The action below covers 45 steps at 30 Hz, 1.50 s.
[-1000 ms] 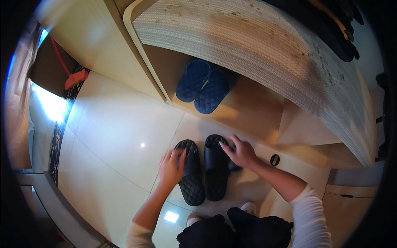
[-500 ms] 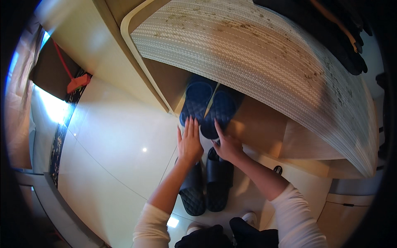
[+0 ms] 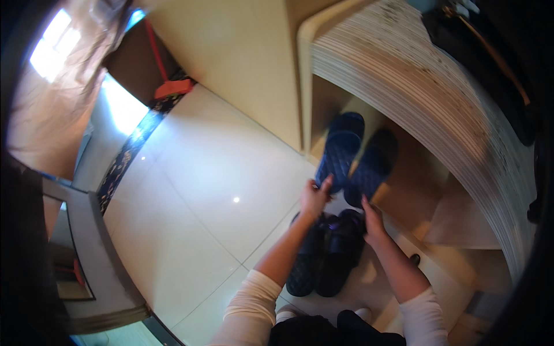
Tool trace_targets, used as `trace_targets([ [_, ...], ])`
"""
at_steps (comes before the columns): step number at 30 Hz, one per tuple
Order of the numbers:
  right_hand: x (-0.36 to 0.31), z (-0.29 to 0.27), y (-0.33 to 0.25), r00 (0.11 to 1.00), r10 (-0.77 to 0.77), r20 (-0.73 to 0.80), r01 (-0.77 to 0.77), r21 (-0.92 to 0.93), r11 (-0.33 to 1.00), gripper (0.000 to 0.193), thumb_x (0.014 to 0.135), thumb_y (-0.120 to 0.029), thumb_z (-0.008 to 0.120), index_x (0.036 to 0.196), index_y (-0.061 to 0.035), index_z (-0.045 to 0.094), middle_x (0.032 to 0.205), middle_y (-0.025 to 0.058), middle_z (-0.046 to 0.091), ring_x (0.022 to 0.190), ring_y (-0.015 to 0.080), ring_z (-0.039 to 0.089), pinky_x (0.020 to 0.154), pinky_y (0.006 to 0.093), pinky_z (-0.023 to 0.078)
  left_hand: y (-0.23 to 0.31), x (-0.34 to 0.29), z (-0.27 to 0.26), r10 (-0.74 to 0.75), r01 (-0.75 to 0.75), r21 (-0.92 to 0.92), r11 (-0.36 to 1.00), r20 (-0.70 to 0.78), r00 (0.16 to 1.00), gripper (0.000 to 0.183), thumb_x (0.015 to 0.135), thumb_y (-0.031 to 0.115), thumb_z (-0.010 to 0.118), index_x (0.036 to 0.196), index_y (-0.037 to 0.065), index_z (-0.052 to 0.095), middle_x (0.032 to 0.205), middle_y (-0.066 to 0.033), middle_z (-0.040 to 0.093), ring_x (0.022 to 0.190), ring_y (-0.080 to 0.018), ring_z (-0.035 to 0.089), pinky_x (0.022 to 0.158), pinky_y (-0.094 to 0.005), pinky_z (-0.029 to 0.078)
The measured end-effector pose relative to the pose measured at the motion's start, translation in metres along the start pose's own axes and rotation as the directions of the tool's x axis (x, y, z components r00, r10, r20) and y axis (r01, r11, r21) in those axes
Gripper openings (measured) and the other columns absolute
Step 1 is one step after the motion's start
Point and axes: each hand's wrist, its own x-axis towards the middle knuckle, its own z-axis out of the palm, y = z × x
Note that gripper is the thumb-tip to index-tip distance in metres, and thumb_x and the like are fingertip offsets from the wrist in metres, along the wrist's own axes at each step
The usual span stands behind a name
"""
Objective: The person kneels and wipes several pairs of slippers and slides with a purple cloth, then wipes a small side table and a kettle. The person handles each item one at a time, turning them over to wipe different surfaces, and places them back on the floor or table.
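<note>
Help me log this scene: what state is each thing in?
Blue slippers: side by side, partly inside cabinet
Cabinet: open-fronted
Black slippers: side by side on floor
Left hand: at left blue slipper, grip unclear
Right hand: at right blue slipper, grip unclear
Broom: head down, handle up
Sleeves: bunched up

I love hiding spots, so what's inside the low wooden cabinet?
Two dark blue slippers at the front, with the left hand and right hand at their near ends. The curved, striped top covers the back, so I can't see what else is there.
</note>
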Motion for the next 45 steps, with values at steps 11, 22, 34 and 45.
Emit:
trace_targets([
  [11,-0.168,0.01,0.066,0.924,0.186,0.335,-0.04,-0.398,0.917,0.026,0.094,-0.028,0.051,0.106,-0.0055,0.054,0.066,0.0023,0.052,0.059,0.0115,0.053,0.063,0.028,0.048,-0.047,-0.218,-0.138,-0.109,0.086,-0.247,0.965,-0.082,0.991,0.043,0.089,0.032,0.059,0.12,0.004,0.048,0.096,-0.0079,0.06,0.069,-0.0158,0.063,0.059,-0.0253,0.05],
  [22,-0.099,0.123,0.04,0.907,0.199,0.372,-0.049,-0.376,0.925,0.039,0.098,-0.036,0.039,0.113,-0.0057,0.059,0.099,0.005,0.06,0.09,0.0147,0.059,0.083,0.0292,0.046,-0.012,-0.213,-0.199,-0.15,0.014,-0.295,0.955,-0.444,0.883,0.065,0.087,0.047,0.055,0.132,0.009,0.027,0.112,-0.0162,0.048,0.087,-0.0219,0.06,0.071,-0.0304,0.052],
  [34,-0.17,0.072,-0.044,0.807,-0.261,0.53,0.441,-0.247,0.863,0.053,0.1,-0.04,0.027,0.133,0.0001,0.037,0.117,0.0171,0.058,0.116,0.0178,0.049,0.101,0.0331,0.035,0.043,-0.207,-0.063,0.639,-0.503,0.429,0.751,-0.279,0.716,0.017,0.08,0.015,0.069,0.096,0.009,0.068,0.114,-0.0128,0.049,0.11,-0.0262,0.046,0.092,-0.0354,0.037],
  [45,-0.159,0.062,-0.008,0.709,-0.366,0.603,0.668,-0.408,0.622,0.03,0.1,-0.017,0.036,0.115,0.0047,0.051,0.11,0.0135,0.06,0.104,0.0195,0.058,0.091,0.0288,0.043,0.036,-0.216,-0.044,-0.023,0.148,-0.54,0.828,0.231,0.973,0.02,0.096,0.024,0.049,0.086,0.008,0.055,0.074,0.0068,0.046,0.065,-0.0004,0.039,0.06,-0.017,0.033],
])
